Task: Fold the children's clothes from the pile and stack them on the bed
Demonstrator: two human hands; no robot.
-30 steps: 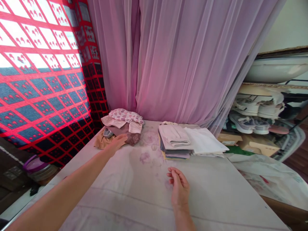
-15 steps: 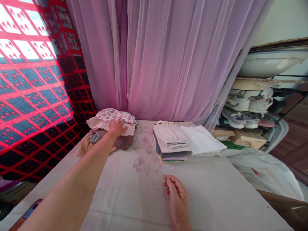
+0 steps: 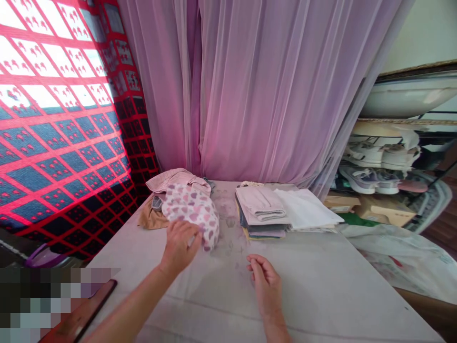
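My left hand [image 3: 181,244] is closed on the near edge of a white garment with a pink and purple heart print [image 3: 191,209]. That garment is partly lifted and hangs in front of a loose pile, where a pink garment [image 3: 174,178] and a brown one [image 3: 152,216] show. My right hand [image 3: 266,283] rests over the table with its fingers curled together and nothing visible in them. Beyond it stands a stack of folded clothes [image 3: 262,206], a pale pink one on top. Folded white cloth [image 3: 309,209] lies against the stack's right side.
A pale floral cloth covers the table [image 3: 221,295]. Purple curtains [image 3: 250,95] hang behind it, and a red and black patterned curtain [image 3: 71,138] on the left. Right of the table, a rack holds shoes [image 3: 378,178] and a white basin [image 3: 407,97]; a plastic bag [image 3: 410,267] lies below.
My left hand has taken hold of the heart-print garment and drawn it off the top of the pile, toward me. My right hand keeps its curled pose. The view has shifted slightly left.
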